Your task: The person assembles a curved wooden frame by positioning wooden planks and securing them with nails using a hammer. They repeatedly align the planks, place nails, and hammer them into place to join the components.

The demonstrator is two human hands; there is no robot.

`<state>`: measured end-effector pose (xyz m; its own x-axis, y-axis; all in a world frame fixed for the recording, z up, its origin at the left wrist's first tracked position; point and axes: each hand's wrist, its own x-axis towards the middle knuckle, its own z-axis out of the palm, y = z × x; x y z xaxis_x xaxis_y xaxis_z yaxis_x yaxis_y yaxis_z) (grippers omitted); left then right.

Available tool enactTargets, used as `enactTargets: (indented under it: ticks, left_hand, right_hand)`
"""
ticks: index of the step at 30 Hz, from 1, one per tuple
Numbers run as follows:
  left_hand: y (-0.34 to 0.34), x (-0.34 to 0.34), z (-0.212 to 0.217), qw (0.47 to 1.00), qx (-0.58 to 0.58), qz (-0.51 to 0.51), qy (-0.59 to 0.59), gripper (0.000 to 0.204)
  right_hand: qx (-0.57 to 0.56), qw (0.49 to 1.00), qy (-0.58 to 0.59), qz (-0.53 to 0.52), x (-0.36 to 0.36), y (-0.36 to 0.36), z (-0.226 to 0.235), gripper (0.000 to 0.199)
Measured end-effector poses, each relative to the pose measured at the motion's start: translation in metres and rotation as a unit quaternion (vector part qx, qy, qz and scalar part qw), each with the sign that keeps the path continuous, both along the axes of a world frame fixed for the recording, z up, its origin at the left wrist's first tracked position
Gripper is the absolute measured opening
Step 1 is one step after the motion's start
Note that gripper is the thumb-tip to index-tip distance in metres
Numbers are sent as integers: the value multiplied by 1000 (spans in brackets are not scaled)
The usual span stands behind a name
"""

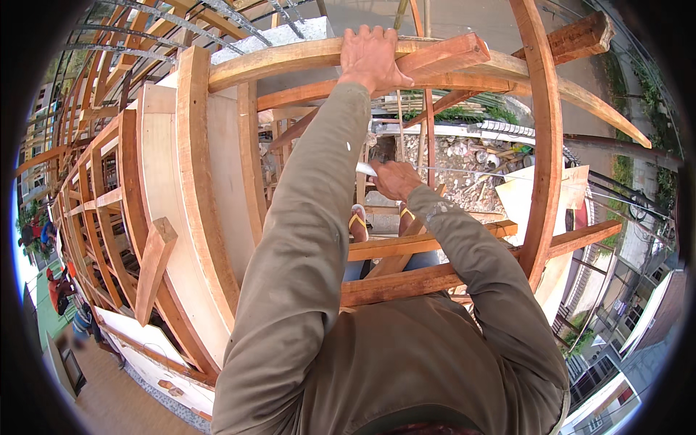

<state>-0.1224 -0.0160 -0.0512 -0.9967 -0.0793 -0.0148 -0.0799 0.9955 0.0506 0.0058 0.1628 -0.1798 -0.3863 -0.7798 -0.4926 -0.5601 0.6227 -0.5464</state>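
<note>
My left hand reaches far forward and is closed over a long wooden beam. Its thumb side rests against a short square timber lying along that beam. Nearer to me and lower, my right hand is closed around a white handle, whose end sticks out to the left of the fist. The rest of what it holds is hidden, and a thin pale line runs off to its right. Both forearms are in grey-brown sleeves.
Crossbars span in front of my body, and my sandalled feet stand below them. An upright post rises on the right. Pale panels and framing stand left. Rebar juts out at far left. Rubble lies far below.
</note>
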Motion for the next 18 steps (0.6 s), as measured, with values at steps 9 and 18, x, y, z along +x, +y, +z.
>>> enactTargets:
  ticks: [9,18]
  left_hand:
    - [-6,0,1,998,52,-10,27,84]
    - [-8,2,-2,998,56,-15,30,83]
  right_hand:
    - [-75,988,38,-132,-25,-49,-1,38]
    - [-81,981,34,-173,-37,-42,10,41]
